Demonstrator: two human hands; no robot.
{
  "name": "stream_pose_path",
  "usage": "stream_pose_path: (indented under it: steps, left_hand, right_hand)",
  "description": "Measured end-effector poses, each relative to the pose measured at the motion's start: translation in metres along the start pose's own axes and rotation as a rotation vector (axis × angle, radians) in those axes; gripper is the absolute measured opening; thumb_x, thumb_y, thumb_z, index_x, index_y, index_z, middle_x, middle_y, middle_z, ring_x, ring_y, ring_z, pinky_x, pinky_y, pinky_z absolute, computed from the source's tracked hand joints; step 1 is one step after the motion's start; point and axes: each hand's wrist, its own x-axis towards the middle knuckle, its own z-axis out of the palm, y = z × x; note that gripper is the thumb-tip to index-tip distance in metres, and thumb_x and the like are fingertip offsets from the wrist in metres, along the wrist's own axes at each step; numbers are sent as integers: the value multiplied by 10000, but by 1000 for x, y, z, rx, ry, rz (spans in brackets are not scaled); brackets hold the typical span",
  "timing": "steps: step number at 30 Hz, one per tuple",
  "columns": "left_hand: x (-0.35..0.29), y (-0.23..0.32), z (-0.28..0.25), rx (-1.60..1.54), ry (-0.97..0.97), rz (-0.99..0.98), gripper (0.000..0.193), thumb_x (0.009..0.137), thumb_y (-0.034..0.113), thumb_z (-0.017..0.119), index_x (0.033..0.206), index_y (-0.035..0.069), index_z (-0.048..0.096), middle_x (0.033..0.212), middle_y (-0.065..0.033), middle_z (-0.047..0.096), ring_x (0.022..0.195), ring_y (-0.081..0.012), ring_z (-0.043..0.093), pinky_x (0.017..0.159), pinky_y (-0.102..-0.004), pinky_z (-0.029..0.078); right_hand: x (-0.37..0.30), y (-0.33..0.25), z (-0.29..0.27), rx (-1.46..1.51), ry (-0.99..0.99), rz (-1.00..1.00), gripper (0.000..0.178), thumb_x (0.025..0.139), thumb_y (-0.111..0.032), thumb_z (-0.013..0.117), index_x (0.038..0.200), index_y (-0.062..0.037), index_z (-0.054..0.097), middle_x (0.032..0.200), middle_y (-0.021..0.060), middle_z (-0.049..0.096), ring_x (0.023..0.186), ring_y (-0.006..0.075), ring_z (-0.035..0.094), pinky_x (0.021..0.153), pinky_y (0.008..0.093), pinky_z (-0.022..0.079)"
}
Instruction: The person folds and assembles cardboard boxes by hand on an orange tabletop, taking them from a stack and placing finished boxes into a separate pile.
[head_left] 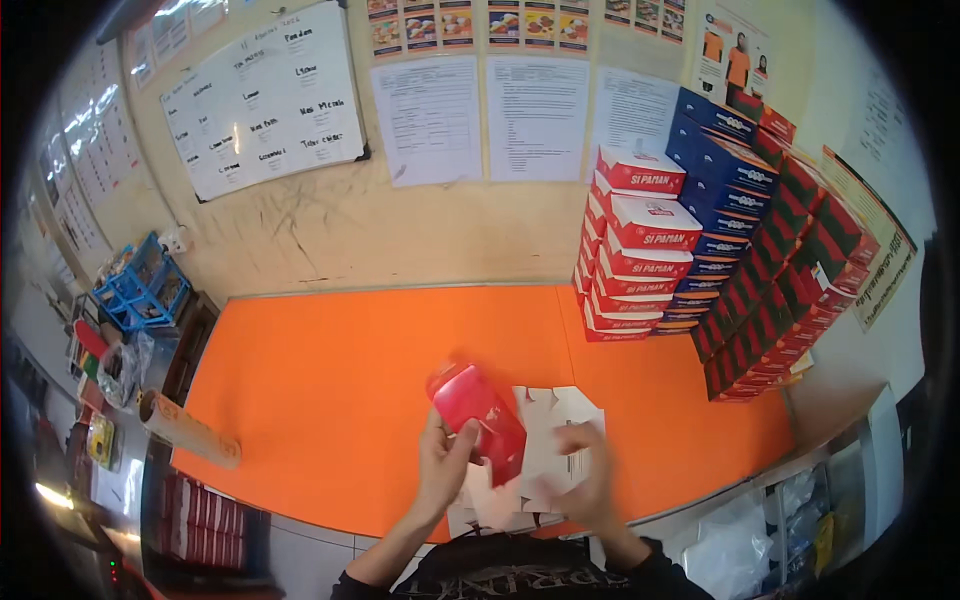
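Note:
My left hand (442, 468) is closed on a glossy red piece (500, 430), with the thumb across its face. The piece looks like part of a cardboard box, but its exact kind does not show, and its upper end is smeared by motion. Beneath and beside it, a pale unfolded carton (545, 425) with notched edges lies at the table's near edge. Over the right part of this carton is my right hand (588, 490), its fingers blurred; whether they grip anything is unclear.
The orange table (330, 380) carries stacks of red-and-white boxes (642, 265), blue boxes (735, 180) and red-and-black boxes (785, 290) at the back right. A pale roll (190, 430) lies at the left edge. Beyond that side stands a blue rack (145, 285).

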Motion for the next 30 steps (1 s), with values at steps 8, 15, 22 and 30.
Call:
stream_pose_path:
  steps: [8,15,22,30]
  left_hand:
    - [-4,4,17,119,301,312,121,872,26,565,974,-33,537,829,-93,627,632,-129,621,549,-243,522]
    - [-10,-21,-1,494,38,313,107,817,-10,626,762,-26,536,573,-68,589,518,-125,614,460,-240,480]
    - [-28,-36,2,-148,-123,-75,294,862,52,588,1128,-38,499,1051,-105,601,965,-143,578,787,-283,491]
    - [-9,57,-41,433,-841,-97,764,743,244,708,1357,27,306,1328,-163,413,1236,-241,413,1004,-366,344]
  right_hand:
    - [23,0,7,282,68,469,42,760,-23,684,794,1,680,706,74,639,625,99,601,543,242,482]
    - [18,-19,23,-65,-135,-81,89,676,-14,734,723,-19,658,616,68,585,488,170,559,467,257,429]
    - [48,-7,-1,23,-322,-182,265,627,-168,788,805,-85,610,996,78,593,845,250,581,729,376,472]
    - [73,4,-65,339,-788,-43,364,585,-158,817,695,-73,480,1077,111,583,907,246,569,753,332,452]
